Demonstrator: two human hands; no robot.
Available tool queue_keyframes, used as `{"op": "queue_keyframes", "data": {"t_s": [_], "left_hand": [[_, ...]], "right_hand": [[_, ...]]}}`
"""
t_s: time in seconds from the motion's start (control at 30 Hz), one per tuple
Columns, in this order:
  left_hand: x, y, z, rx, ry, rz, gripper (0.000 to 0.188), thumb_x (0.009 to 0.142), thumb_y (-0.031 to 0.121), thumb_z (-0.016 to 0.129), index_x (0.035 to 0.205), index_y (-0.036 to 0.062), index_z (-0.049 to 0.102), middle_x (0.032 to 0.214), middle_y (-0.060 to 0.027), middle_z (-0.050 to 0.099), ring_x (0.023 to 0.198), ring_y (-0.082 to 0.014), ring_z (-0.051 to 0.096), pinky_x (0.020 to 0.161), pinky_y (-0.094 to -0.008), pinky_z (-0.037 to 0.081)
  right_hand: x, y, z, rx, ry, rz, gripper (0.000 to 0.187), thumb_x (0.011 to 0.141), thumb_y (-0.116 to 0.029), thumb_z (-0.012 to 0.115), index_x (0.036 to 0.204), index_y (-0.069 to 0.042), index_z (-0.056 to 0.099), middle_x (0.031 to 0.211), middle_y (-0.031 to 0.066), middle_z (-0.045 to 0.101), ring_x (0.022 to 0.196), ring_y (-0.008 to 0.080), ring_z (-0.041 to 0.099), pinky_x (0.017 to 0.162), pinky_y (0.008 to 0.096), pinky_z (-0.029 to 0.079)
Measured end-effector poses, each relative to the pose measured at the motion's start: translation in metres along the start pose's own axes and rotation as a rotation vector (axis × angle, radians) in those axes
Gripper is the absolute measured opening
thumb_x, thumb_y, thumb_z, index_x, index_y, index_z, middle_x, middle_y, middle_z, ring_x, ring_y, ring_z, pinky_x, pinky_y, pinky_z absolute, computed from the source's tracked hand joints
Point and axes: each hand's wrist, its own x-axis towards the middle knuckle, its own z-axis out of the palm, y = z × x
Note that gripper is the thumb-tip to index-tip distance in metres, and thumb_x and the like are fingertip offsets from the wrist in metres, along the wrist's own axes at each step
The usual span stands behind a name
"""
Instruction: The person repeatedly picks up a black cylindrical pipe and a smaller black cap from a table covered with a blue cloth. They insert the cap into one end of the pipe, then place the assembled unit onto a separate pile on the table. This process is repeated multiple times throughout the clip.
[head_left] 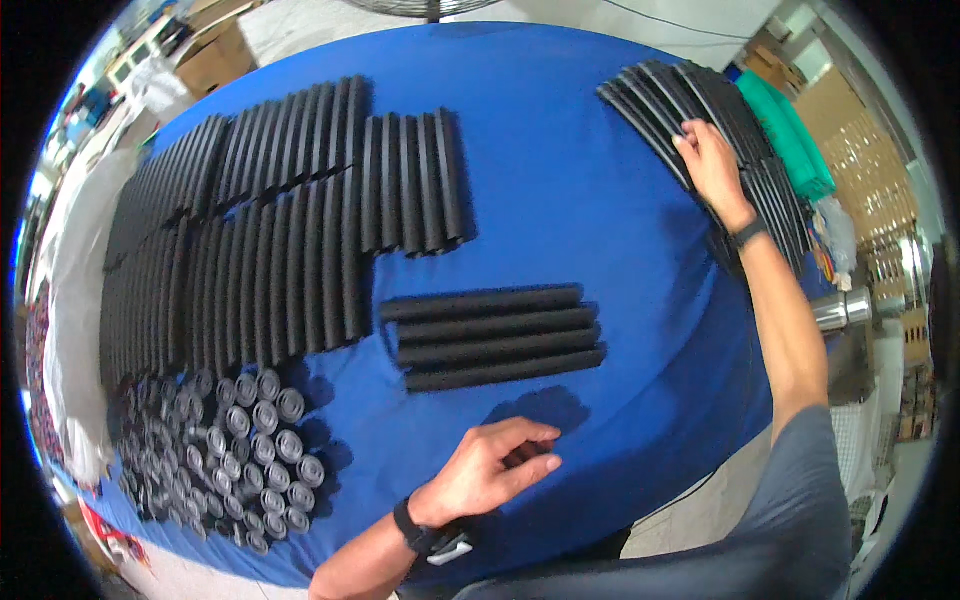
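Note:
My left hand [490, 465] hovers at the near side of the blue-covered table, thumb and fingers apart with nothing between them. Just beyond it, several black foam-like tubes [500, 325] lie side by side. At the far right my right hand [710, 165] rests over a stack of long, thin black strips [650, 95]. Its fingers are curled together against the strips; what they pinch, if anything, is hidden. Many more black tubes [280, 270] lie in rows on the left. In front of those rows is a cluster of round, ringed black caps [265, 418].
The blue cloth [540, 140] covers the whole table. A green roll [785, 135] lies beyond the strips at the right edge, with a shiny metal cylinder [842, 310] below it. Clear plastic sheeting [75, 300] hangs along the left edge. A fan [430, 8] stands behind the table.

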Motion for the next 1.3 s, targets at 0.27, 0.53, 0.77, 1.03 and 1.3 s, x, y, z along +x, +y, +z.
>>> {"op": "queue_keyframes", "data": {"t_s": [0.27, 0.53, 0.77, 1.03, 1.3], "left_hand": [[-0.009, 0.007, 0.0, 0.006, -0.078, -0.108, 0.035, 0.098, 0.031, 0.07, 0.08, 0.0015, 0.069, 0.065, -0.0018, 0.063, 0.06, -0.008, 0.059, 0.054, -0.0267, 0.049], [-0.031, 0.032, 0.004, 0.083, -0.052, -0.081, 0.028, 0.096, 0.029, 0.072, 0.087, 0.0023, 0.072, 0.069, -0.002, 0.066, 0.064, -0.0085, 0.06, 0.059, -0.0265, 0.049], [-0.104, 0.06, -0.015, 0.761, 0.337, 0.214, 0.016, 0.087, 0.017, 0.076, 0.093, 0.0018, 0.072, 0.085, -0.013, 0.072, 0.074, -0.0243, 0.07, 0.07, -0.0352, 0.055], [-0.174, 0.08, -0.105, 1.17, 0.78, -0.024, 0.023, 0.086, 0.013, 0.07, 0.108, 0.0029, 0.071, 0.088, -0.0136, 0.07, 0.08, -0.024, 0.069, 0.073, -0.0363, 0.054], [-0.108, 0.1, -0.11, 1.579, 0.479, -0.376, 0.045, 0.085, 0.028, 0.071, 0.128, 0.0153, 0.068, 0.107, -0.0148, 0.064, 0.102, -0.0348, 0.066, 0.086, -0.0472, 0.053]], "right_hand": [[-0.21, -0.216, -0.081, 0.207, -0.224, -0.497, 0.056, 0.083, -0.009, 0.073, 0.135, 0.004, 0.055, 0.134, 0.0199, 0.059, 0.125, 0.0365, 0.055, 0.107, 0.0481, 0.042], [-0.267, -0.237, -0.062, 0.082, -0.188, -0.518, 0.051, 0.089, -0.006, 0.065, 0.138, 0.003, 0.053, 0.14, 0.0193, 0.055, 0.133, 0.0357, 0.049, 0.115, 0.0483, 0.036], [-0.275, -0.248, -0.077, 0.314, -0.215, -0.43, 0.041, 0.081, -0.011, 0.077, 0.118, 0.0, 0.065, 0.105, 0.0122, 0.061, 0.102, 0.0314, 0.058, 0.09, 0.0419, 0.048], [-0.278, -0.228, -0.073, 0.749, -0.651, -0.253, 0.03, 0.085, -0.028, 0.073, 0.093, 0.001, 0.068, 0.085, 0.0183, 0.067, 0.083, 0.0336, 0.066, 0.077, 0.0428, 0.051], [-0.29, -0.204, -0.057, 0.876, -0.539, -0.318, 0.034, 0.083, -0.028, 0.074, 0.097, 0.003, 0.07, 0.09, 0.0167, 0.069, 0.087, 0.0326, 0.067, 0.078, 0.0415, 0.05]]}}
